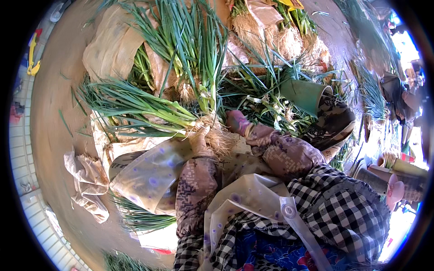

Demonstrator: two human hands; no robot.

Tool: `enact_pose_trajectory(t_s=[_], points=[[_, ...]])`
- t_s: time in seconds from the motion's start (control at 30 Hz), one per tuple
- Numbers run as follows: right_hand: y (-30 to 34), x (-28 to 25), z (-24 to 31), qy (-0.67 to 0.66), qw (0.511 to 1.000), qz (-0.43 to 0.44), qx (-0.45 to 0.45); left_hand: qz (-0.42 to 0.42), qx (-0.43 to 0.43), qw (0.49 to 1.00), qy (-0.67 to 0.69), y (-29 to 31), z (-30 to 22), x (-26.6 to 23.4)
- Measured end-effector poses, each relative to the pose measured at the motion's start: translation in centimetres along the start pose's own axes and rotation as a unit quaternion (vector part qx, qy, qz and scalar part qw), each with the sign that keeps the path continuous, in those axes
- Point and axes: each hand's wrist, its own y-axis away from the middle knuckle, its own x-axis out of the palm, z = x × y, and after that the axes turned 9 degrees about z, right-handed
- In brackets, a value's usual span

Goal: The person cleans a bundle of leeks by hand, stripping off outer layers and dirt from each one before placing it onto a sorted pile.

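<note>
left hand [199,139]: curled round the root end of a bunch of green onions [156,110], pinching firmly by the look of it
right hand [238,122]: just right of the roots [220,136]; fingertips partly hidden, so cannot tell whether pinching or spread
bunch: in front of the body, above the lap; leaves fanned to the left, pale roots hanging on the near right, apparently untrimmed
standing stems [209,88]: just beyond the hands, leaves to the far side; cannot tell whether gripped too
scraps [276,108]: loose leaves and pale bits to the right, beside a green boot [299,95]; probably already stripped away
far pile [176,38]: onions lying loose near a brown sheet [108,49]; probably left to handle
far-right bundles [289,40]: roots toward the near side, gathered close; likely done
near-left onions [142,214]: beside the clear apron [151,178]; cannot tell whether done or waiting
progress: seemingly partway, with this bunch unfinished
</note>
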Motion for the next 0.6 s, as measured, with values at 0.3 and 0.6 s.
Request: enact_pose_trajectory(t_s=[0.3, 0.6], points=[[2.0, 1.6, -11.5, 0.143, 0.984, 0.105, 0.005, 0.218, -0.118, 0.945, 0.213, -0.3, -3.8, 3.3], [0.1, -11.2, 4.2, -0.712, 0.677, -0.073, -0.172, 0.305, -0.078, 0.916, 0.249, 1.7, -4.9, 2.9]])
